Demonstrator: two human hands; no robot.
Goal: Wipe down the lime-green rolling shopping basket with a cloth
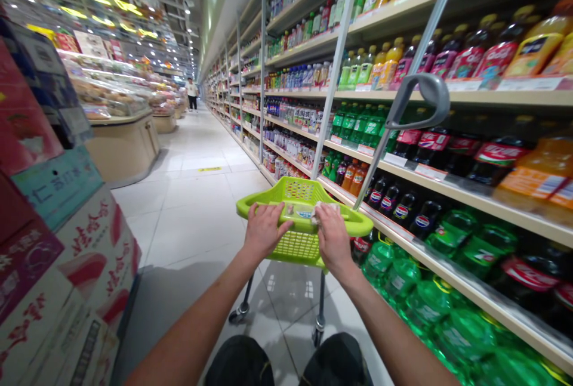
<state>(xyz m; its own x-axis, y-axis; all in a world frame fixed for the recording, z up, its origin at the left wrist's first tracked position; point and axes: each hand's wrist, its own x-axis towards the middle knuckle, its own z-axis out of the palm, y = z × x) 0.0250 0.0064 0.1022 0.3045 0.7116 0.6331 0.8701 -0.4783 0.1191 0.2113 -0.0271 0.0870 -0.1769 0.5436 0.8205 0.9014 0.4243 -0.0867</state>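
Note:
A lime-green plastic shopping cart (308,247) on grey legs with casters stands in front of my knees. My left hand (265,229) is closed over the left part of its handle, fingers on top and thumb pointing inward. Over the right part of the handle my right hand (333,241) is closed as well. A crumpled whitish piece, perhaps tissue or a wrapper (317,213), shows at the fingers of that hand. Between both hands a clear label panel (296,211) is set in the handle. The basket's inside is mostly hidden behind the handle.
Drink shelves (447,177) run along the right, close to the cart. A grey hooked handle on a pole (418,99) rises beside the cart's right side. Stacked cartons (85,255) stand at left, food counters (120,141) beyond. Far down the tiled aisle (192,195) stands a person (192,95).

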